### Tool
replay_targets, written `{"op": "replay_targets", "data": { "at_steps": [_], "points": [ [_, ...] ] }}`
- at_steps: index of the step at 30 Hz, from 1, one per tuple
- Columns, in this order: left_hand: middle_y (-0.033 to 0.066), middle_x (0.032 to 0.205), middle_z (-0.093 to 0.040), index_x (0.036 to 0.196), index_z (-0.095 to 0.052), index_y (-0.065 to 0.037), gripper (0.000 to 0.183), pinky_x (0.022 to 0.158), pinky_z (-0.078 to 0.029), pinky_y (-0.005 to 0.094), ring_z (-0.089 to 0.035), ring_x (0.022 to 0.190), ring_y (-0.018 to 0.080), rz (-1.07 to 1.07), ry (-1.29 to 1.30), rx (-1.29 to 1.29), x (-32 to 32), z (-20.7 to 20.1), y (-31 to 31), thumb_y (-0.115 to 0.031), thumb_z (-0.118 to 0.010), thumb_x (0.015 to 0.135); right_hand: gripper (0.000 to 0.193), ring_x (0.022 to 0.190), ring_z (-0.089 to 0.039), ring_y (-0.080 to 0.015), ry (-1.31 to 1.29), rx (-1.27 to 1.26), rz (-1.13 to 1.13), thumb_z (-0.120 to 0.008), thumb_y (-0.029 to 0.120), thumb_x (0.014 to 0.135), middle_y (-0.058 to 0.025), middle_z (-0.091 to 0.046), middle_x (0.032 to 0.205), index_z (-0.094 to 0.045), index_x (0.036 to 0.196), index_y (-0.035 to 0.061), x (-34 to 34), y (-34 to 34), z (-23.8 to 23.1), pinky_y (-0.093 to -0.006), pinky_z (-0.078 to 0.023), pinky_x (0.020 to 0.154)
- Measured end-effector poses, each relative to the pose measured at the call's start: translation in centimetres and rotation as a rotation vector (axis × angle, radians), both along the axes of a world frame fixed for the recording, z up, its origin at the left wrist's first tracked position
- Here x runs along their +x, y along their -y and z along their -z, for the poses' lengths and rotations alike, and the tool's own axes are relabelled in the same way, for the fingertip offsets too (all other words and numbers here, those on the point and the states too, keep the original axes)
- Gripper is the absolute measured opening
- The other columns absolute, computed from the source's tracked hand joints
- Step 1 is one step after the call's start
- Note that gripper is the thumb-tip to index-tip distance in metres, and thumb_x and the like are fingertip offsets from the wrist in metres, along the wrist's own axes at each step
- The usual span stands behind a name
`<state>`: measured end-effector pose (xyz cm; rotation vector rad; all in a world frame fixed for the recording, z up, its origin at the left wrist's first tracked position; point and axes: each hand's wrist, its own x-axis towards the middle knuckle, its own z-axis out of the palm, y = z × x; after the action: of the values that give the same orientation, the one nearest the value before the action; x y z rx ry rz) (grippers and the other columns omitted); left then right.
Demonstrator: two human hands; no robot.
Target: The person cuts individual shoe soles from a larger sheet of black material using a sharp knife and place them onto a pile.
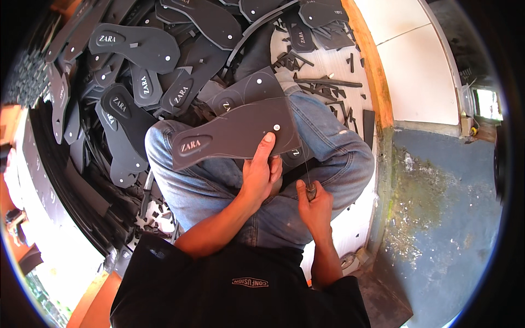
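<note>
My left hand (pixel 258 172) grips a dark grey foam sandal sole (pixel 235 128) above my lap, thumb on top near a small white round dot. The sole lies roughly level, its heel with a printed oval toward the left. In my right hand (pixel 315 208), closed just right of my lap, is the short handle of a thin-bladed tool (pixel 311 191). Its narrow shaft points up along the sole's right end; whether it touches the edge I cannot tell. Another sole (pixel 257 82) shows partly behind the held one, over my legs.
Many loose soles (pixel 134 48) are heaped ahead and to the left. Dark strips and offcuts (pixel 328 85) litter the pale surface at the right. A wooden beam (pixel 372 65) edges that surface, with a worn blue-grey floor (pixel 448 218) beyond. Long dark strips (pixel 65 180) lie at the left.
</note>
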<state>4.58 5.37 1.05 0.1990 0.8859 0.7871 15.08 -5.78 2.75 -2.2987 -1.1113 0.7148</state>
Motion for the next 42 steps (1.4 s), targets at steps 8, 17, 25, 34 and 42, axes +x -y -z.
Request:
{"op": "replay_targets", "data": {
  "at_steps": [8,17,25,34,42],
  "points": [
    [-0.0008,0.047,-0.035,0.070,-0.046,-0.010,0.037,0.035,-0.023,0.0231,-0.030,0.036,0.0095,-0.058,0.008,-0.028,0.4,-0.4,-0.1,-0.041,-0.055,0.089,0.035,0.047,-0.050,-0.0387,0.064,0.001,0.001,-0.063,0.021,0.084,-0.0189,-0.049,0.051,-0.046,0.061,0.0010,0.2,0.3,-0.4,-0.0416,-0.037,0.045],
    [-0.0011,0.051,-0.036,0.074,-0.047,-0.009,0.037,0.036,-0.024,0.0233,-0.031,0.038,0.0091,-0.041,0.029,-0.021,-0.1,-0.1,0.2,-0.041,-0.056,0.088,0.033,0.048,-0.052,-0.0394,0.069,-0.005,0.004,-0.062,0.019,0.083,-0.0193,-0.050,0.052,-0.047,0.061,0.0011,-0.1,0.6,0.2,-0.0420,-0.038,0.045],
    [-0.0011,0.050,-0.036,0.073,-0.048,-0.009,0.036,0.036,-0.024,0.0229,-0.030,0.037,0.0090,-0.018,0.055,-0.002,-0.3,0.1,0.3,-0.040,-0.056,0.089,0.030,0.051,-0.052,-0.0405,0.061,-0.043,0.024,-0.062,0.019,0.083,-0.0196,-0.051,0.053,-0.048,0.063,0.0008,-0.3,0.6,0.1,-0.0429,-0.039,0.046],
    [-0.0011,0.047,-0.036,0.070,-0.046,-0.009,0.036,0.037,-0.022,0.0228,-0.029,0.036,0.0081,0.011,0.055,0.051,-1.3,0.7,0.2,-0.037,-0.058,0.088,0.024,0.056,-0.054,-0.0431,0.040,-0.067,0.038,-0.059,0.016,0.082,-0.0219,-0.053,0.056,-0.050,0.065,0.0008,-1.6,0.0,1.1,-0.0465,-0.040,0.050],
    [-0.0015,0.045,-0.036,0.069,-0.046,-0.009,0.034,0.037,-0.023,0.0225,-0.029,0.034,0.0079,0.056,0.114,0.098,-2.3,1.6,0.9,-0.035,-0.058,0.088,0.021,0.059,-0.054,-0.0448,0.048,-0.079,-0.036,-0.057,0.014,0.080,-0.0235,-0.054,0.058,-0.051,0.065,0.0004,-1.4,-1.4,1.3,-0.0503,-0.040,0.056]
  ]
}}
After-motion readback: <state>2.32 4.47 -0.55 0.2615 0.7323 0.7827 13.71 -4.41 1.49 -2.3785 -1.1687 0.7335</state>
